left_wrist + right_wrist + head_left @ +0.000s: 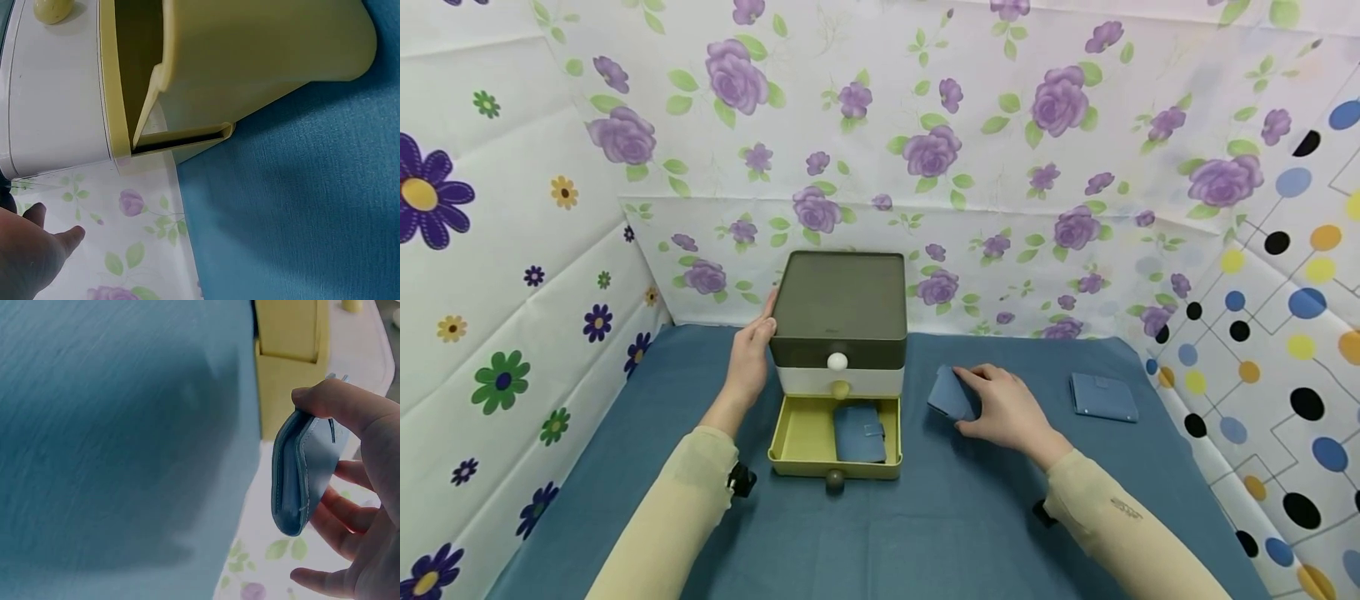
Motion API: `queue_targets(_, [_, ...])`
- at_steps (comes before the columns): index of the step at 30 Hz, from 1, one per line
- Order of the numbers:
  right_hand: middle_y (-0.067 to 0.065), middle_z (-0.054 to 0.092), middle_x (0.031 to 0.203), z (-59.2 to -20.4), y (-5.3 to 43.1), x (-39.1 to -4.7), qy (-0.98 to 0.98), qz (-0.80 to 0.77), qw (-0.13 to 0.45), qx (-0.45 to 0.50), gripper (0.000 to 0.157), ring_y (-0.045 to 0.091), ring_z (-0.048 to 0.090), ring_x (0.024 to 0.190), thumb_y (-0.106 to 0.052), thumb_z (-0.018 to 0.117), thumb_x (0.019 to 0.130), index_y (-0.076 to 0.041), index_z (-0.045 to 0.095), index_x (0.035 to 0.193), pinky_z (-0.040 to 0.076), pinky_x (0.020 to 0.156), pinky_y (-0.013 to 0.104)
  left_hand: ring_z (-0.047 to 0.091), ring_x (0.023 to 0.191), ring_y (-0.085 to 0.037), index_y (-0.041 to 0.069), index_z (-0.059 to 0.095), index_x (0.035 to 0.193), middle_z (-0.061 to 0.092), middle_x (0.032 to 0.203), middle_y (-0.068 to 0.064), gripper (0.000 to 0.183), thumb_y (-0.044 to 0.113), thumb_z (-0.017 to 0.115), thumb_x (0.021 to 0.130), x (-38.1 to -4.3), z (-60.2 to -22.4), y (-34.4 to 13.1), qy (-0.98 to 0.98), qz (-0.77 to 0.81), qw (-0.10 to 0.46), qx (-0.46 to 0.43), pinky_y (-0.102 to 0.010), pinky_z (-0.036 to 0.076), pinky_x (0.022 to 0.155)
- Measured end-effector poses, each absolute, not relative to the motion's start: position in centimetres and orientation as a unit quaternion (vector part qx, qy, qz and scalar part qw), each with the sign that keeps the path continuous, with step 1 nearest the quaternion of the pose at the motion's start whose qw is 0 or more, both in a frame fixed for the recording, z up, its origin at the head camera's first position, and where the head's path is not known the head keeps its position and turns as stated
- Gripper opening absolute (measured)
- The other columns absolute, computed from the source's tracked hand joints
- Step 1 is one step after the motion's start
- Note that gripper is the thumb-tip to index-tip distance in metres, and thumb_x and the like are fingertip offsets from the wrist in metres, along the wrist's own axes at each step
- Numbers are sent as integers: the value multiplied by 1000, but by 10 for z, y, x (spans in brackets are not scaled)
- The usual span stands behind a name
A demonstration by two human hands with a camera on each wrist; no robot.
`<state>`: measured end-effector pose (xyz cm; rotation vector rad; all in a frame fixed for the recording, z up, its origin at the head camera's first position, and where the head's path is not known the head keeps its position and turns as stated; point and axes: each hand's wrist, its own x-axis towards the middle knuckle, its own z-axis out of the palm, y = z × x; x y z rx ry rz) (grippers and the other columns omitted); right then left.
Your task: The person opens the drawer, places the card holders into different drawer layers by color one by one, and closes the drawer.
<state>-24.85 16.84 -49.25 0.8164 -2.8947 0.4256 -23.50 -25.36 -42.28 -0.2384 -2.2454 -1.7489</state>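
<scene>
A small blue wallet (952,395) is pinched between the thumb and fingers of my right hand (1007,408), tilted just above the cloth. The right wrist view shows that folded wallet (317,465) edge-on, with stitching along its rim. My left hand (749,360) rests against the left side of a small drawer cabinet (841,296), its fingers extended. The cabinet's bottom yellow drawer (805,429) stands pulled out, and another blue wallet (856,435) with a strap lies in its right half. The drawers above, one white and one dark green, are closed.
A third blue wallet (1103,397) lies flat on the blue tablecloth (925,533), to the right of my right hand. Flowered fabric (880,167) hangs behind the cabinet, and patterned fabric walls stand on both sides.
</scene>
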Motion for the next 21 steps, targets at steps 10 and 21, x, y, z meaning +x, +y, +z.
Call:
queue_targets(10, [12, 65, 136, -479, 150, -234, -930, 144, 80, 329, 92, 32, 65, 118, -45, 94, 78, -15, 57, 158, 53, 102, 57, 20, 162, -25, -12, 59, 142, 30, 172, -6, 47, 20, 38, 116, -247, -439, -259, -776, -608, 144, -83, -48, 19, 130])
queue_targets(21, [8, 64, 139, -473, 126, -223, -914, 145, 72, 372, 90, 29, 65, 118, -47, 92, 80, -18, 57, 158, 55, 99, 53, 21, 162, -23, -14, 68, 113, 34, 170, 6, 55, 33, 39, 117, -261, -461, -266, -772, -606, 167, -90, -47, 19, 131])
